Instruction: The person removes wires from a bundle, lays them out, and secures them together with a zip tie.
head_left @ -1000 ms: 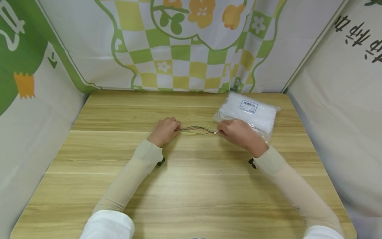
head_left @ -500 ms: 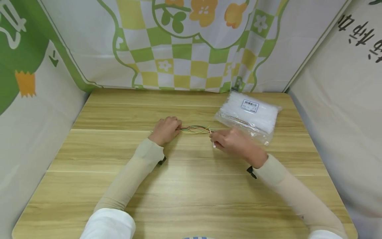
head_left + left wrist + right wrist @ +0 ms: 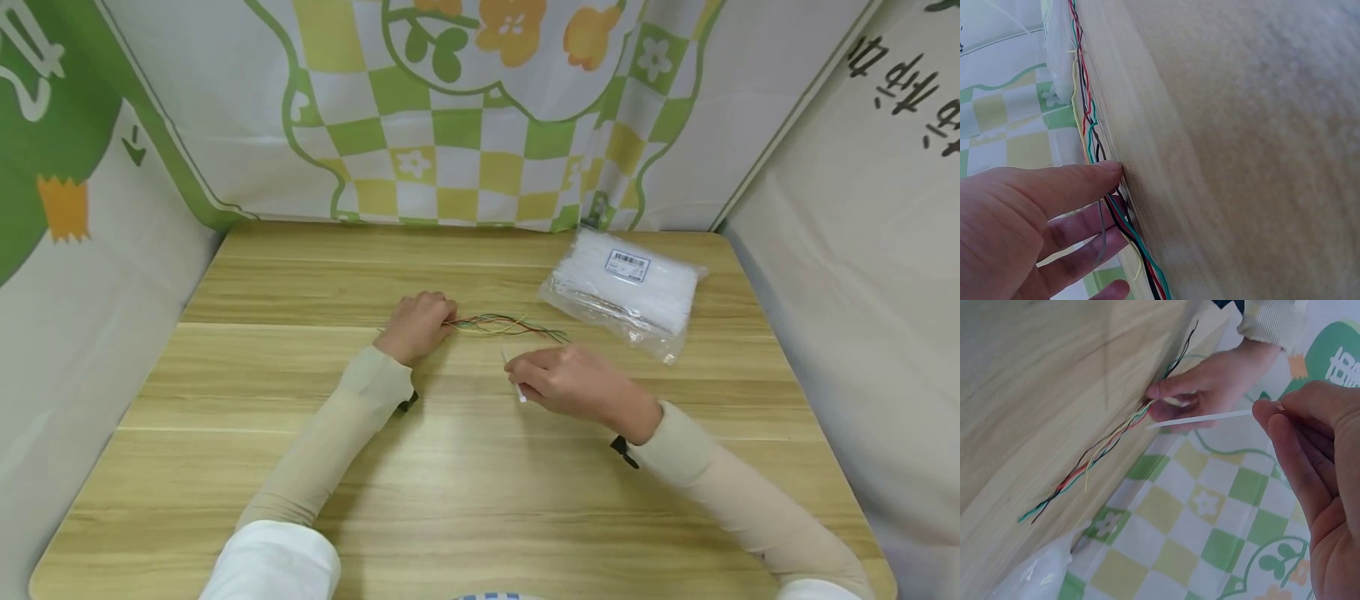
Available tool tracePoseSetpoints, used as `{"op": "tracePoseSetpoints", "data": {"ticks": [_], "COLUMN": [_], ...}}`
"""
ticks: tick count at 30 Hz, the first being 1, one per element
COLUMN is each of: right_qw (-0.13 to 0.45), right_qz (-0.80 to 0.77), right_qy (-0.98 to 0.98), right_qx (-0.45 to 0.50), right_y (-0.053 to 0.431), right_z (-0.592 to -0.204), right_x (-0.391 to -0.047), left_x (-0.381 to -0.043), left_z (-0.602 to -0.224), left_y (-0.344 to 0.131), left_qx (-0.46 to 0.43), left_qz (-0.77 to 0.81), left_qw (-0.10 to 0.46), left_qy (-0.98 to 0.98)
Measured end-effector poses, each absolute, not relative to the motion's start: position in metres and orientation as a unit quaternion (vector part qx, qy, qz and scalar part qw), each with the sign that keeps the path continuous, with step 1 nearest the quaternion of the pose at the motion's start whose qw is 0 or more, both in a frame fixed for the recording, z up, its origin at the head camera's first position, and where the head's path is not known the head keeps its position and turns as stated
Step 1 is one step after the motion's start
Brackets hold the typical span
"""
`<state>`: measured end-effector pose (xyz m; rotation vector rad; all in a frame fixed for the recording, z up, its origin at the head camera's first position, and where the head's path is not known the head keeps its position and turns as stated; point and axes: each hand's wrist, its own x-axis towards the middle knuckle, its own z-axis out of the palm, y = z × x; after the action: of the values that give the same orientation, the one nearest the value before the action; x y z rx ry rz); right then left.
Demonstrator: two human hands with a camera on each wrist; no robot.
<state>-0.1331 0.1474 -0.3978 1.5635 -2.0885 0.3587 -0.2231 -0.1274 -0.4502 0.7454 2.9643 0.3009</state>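
Note:
My left hand (image 3: 415, 327) pinches a loose bundle of thin wires (image 3: 491, 323) between thumb and fingers. Red, black, green and yellow strands (image 3: 1088, 94) run out on both sides of the thumb in the left wrist view. Nearer to me and to the right, my right hand (image 3: 573, 379) holds a white cable tie (image 3: 1210, 417) by thumb and fingertips. In the right wrist view its thin end points toward the left hand and stands apart from the wires in the head view. Part of the tie is hidden by the right fingers.
A clear plastic bag (image 3: 652, 287) of white strips with a barcode label lies at the back right of the wooden table (image 3: 465, 500). Printed curtains (image 3: 480, 158) hang behind the table and along both sides.
The right hand has moved left and toward me with the cable tie, away from the wires' right end, which now shows. The left hand has stayed in place.

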Motion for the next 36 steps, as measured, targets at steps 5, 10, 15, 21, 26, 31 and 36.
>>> {"op": "tracePoseSetpoints", "data": {"ticks": [5, 10, 15, 21, 26, 31, 36], "right_qw": [0.252, 0.234, 0.187, 0.138, 0.110, 0.101, 0.095], "right_qz": [0.138, 0.146, 0.146, 0.167, 0.170, 0.164, 0.157], "right_qy": [-0.758, -0.756, -0.773, -0.787, -0.798, -0.807, -0.817], "right_qx": [0.586, 0.593, 0.588, 0.578, 0.567, 0.559, 0.546], "right_y": [0.141, 0.135, 0.131, 0.126, 0.122, 0.117, 0.113], "right_z": [-0.400, -0.403, -0.408, -0.412, -0.420, -0.424, -0.429], "right_x": [-0.128, -0.126, -0.127, -0.132, -0.142, -0.151, -0.160], "left_x": [-0.225, -0.226, -0.226, -0.226, -0.227, -0.225, -0.224], "left_z": [-0.451, -0.451, -0.451, -0.451, -0.452, -0.452, -0.451], "left_y": [-0.127, -0.127, -0.127, -0.127, -0.128, -0.128, -0.127], "left_qx": [0.240, 0.239, 0.243, 0.242, 0.244, 0.245, 0.243], "left_qz": [0.093, 0.088, 0.086, 0.086, 0.081, 0.079, 0.077], "left_qw": [0.041, 0.042, 0.034, 0.040, 0.038, 0.038, 0.036], "left_qy": [0.966, 0.966, 0.965, 0.966, 0.966, 0.966, 0.966]}}
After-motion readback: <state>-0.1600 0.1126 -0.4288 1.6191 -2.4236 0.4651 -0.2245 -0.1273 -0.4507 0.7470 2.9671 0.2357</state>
